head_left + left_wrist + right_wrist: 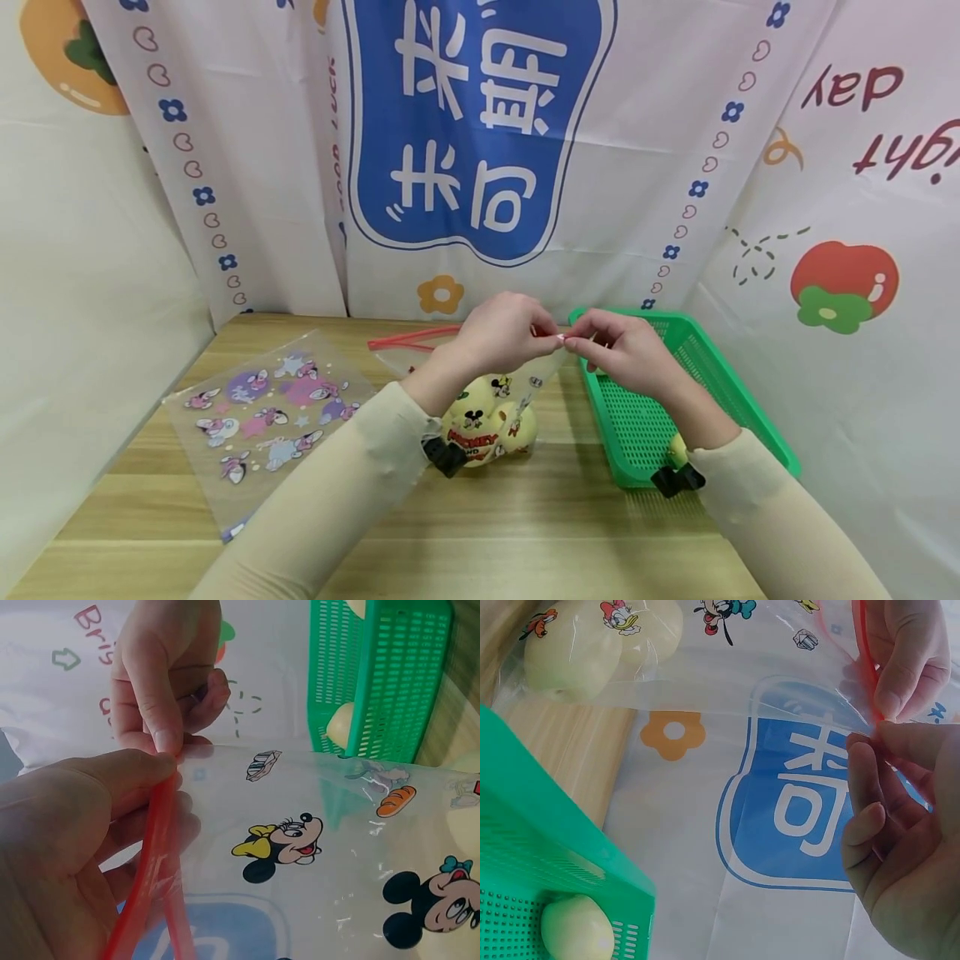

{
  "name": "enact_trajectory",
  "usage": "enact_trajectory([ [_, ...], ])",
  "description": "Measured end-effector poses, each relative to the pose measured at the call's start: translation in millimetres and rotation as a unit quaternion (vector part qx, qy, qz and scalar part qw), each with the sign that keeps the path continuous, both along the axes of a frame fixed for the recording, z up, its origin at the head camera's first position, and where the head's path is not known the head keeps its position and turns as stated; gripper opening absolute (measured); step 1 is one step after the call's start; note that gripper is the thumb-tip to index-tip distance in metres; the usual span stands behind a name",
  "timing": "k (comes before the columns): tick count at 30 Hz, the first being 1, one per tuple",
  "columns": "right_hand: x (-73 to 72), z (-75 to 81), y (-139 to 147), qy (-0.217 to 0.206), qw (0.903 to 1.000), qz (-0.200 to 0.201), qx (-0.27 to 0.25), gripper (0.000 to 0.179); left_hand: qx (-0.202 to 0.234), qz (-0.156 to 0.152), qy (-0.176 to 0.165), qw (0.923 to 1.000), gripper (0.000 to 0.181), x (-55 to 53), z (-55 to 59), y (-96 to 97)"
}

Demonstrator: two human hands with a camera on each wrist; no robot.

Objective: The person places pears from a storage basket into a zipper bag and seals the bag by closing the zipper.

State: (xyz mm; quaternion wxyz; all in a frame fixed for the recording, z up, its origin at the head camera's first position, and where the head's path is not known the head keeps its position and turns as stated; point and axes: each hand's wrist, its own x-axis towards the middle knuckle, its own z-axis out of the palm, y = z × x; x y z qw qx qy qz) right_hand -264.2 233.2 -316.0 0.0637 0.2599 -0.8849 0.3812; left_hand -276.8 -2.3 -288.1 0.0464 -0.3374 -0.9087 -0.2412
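Note:
A clear zip bag (337, 840) printed with cartoon mice hangs between both hands, its lower part resting on the table. Several pale yellow round fruits (570, 652) fill its bottom. My left hand (501, 335) pinches the red zip strip (154, 840) close to one end, thumb on top. Right beside it, my right hand (628, 350) pinches the very end of that strip between thumb and fingertips. The two thumbs nearly meet in the left wrist view. Toward its other end, the strip's two red edges stand apart in the head view.
At the right stands a green perforated basket (738, 392) with a few pale yellow fruits (577, 928) inside. A second clear bag (262, 408) with pink and purple prints lies flat on the wooden table (450, 542) at left. Printed cloth (637, 167) hangs behind.

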Motion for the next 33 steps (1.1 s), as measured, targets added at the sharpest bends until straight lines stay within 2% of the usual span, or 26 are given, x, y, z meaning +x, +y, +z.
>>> enact_trajectory([
  [8, 0.7, 0.4, -1.0, -0.003, 1.0000, 0.003, 0.003, 0.011, 0.007, -0.001, 0.003, 1.0000, 0.016, 1.9, -0.5, -7.1],
  [19, -1.2, -2.5, 1.9, 0.001, 0.9999, -0.013, 0.008, 0.007, 0.011, 0.011, -0.007, 0.9999, 0.016, 1.9, -1.3, -24.2],
  [33, -1.3, -3.2, 2.7, -0.013, 0.9995, -0.024, 0.016, 0.011, 0.028, 0.038, -0.027, 0.9985, 0.016, 1.6, -7.0, -50.8],
])
